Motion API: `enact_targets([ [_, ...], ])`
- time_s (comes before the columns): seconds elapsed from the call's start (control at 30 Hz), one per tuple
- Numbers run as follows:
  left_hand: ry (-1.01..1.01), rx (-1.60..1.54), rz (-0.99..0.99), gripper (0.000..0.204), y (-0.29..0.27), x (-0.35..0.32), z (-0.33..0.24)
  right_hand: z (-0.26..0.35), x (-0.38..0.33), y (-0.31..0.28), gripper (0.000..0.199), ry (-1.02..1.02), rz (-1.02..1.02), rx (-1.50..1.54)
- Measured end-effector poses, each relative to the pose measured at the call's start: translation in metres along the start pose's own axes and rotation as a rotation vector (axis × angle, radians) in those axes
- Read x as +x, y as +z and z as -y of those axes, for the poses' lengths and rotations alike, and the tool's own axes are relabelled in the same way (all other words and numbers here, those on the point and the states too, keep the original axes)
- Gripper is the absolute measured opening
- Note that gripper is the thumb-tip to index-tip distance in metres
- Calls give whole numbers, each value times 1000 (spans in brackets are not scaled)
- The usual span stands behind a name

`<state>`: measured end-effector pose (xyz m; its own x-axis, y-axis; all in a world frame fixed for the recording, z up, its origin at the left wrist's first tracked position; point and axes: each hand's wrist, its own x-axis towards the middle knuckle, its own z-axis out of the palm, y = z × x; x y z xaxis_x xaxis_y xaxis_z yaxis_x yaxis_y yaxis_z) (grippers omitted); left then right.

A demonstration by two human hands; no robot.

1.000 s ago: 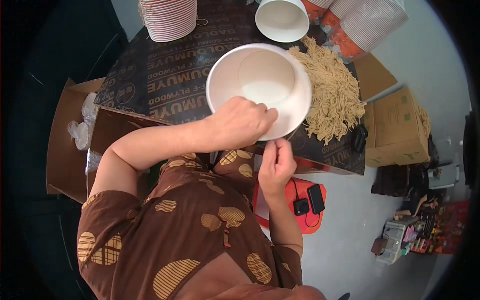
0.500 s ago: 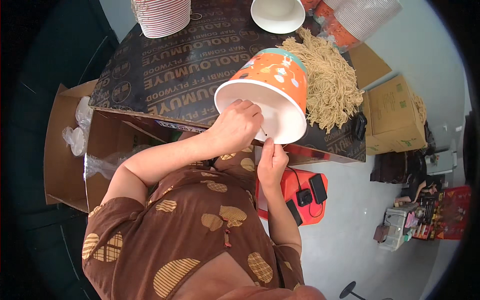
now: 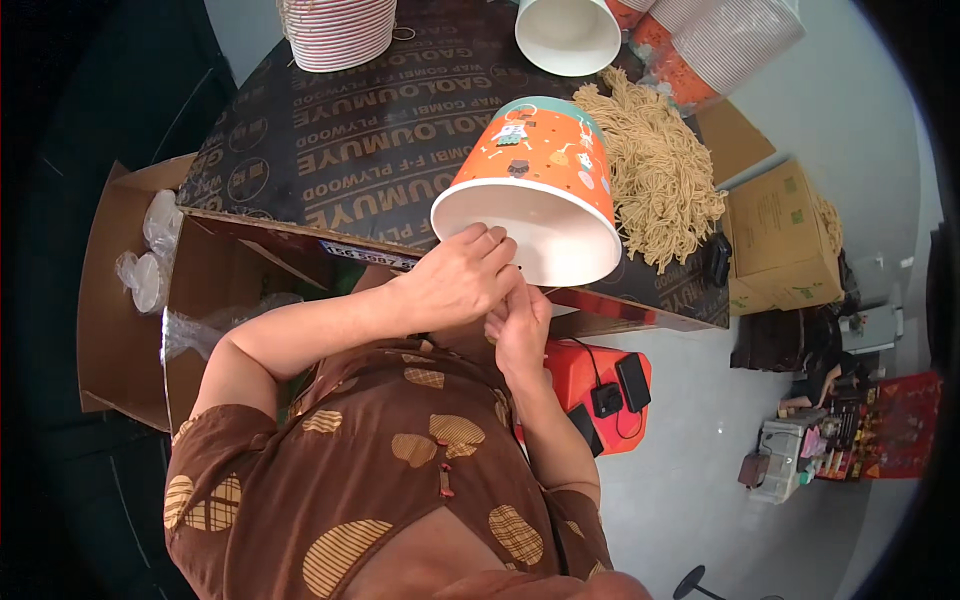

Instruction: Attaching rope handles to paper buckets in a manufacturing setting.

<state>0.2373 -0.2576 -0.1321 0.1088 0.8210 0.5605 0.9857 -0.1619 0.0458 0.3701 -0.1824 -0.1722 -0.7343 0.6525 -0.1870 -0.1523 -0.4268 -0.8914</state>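
Observation:
An orange paper bucket [image 3: 552,150] with printed cartoon figures and a teal base band lies tipped on the table, its white open mouth towards me. My left hand [image 3: 462,275] is closed just in front of the mouth's lower left rim, fingers bent in a pinch. Right against its fingertips, just below the rim, my right hand [image 3: 521,330] is closed too. The fingertips cover whatever is between them. Close to the bucket's right side lies a heap of beige cords [image 3: 665,175].
On the dark plywood table [image 3: 350,150] stand a stack of white-rimmed buckets [image 3: 340,30], a white bucket [image 3: 568,38] and bagged orange buckets [image 3: 715,50]. Open cardboard boxes [image 3: 125,300] stand at left, another carton [image 3: 785,240] at right. A red stool [image 3: 625,430] carries phones and a cable.
My right hand has moved left and down from the rim to meet my left fingers. The bucket has turned slightly, showing more printed figures. A thin piece at the left fingertips is now hidden.

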Motion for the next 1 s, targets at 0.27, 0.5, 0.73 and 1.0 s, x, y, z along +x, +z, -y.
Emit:
enact_targets([
  [0.27, -86, 129, -1, 17, 5, 8, -5, -23, -28, -31, 20, -631, 82, -1104],
  [0.5, -147, 163, -51, 16, 11, 12, -5, -28, -52, -98, 36, -578, 73, -1394],
  [0.73, -169, 108, -54, 17, 7, 14, -6, 11, -31, -39, 25, -296, -88, -640],
  [1.0, -151, 18, -1, 17, -3, 6, 1, 69, 6, -3, 27, -364, -269, -708],
])
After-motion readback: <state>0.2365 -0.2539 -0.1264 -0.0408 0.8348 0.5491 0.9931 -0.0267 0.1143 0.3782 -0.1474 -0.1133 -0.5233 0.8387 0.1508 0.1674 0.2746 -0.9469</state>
